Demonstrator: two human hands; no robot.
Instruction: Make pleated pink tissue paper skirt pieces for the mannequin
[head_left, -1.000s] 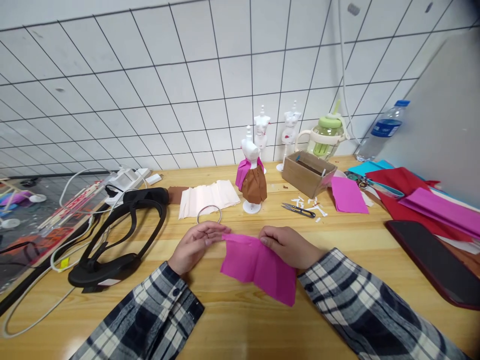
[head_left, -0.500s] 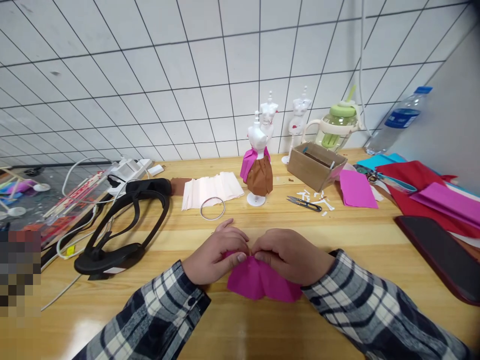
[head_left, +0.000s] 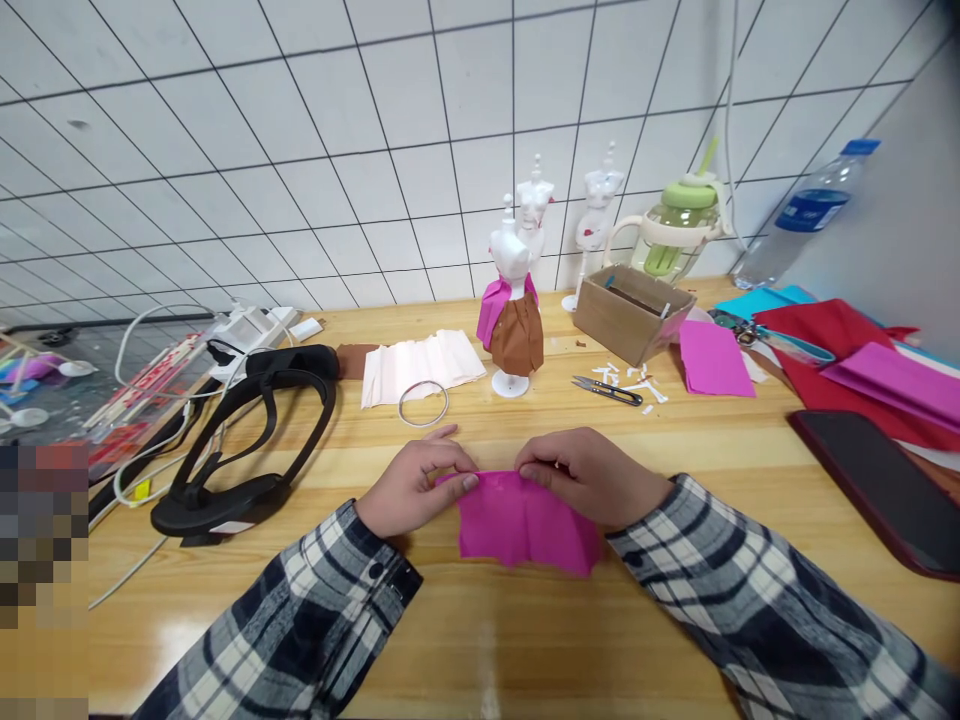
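A magenta sheet [head_left: 525,525] hangs between my two hands over the front middle of the table, its lower edge wavy. My left hand [head_left: 420,485] pinches its upper left edge between thumb and fingers. At the upper right edge, my right hand [head_left: 592,475] pinches it the same way. Beyond the hands stands a small white dress form [head_left: 511,250] with a brown skirt [head_left: 517,338] and a magenta piece [head_left: 492,310] at its side. A thin ring [head_left: 424,403] lies by a pleated pale pink sheet [head_left: 427,367].
Small snips [head_left: 607,390] lie near white scraps and a cardboard box [head_left: 632,312]. A black headset strap [head_left: 247,510] and cables are at left. On the right are a dark phone [head_left: 877,490], red sheets [head_left: 832,350], a green-lidded cup [head_left: 679,225] and a bottle [head_left: 806,215].
My hands have moved apart along the top edge, and the magenta sheet is now spread wider and flatter between them. The whole view has shifted slightly.
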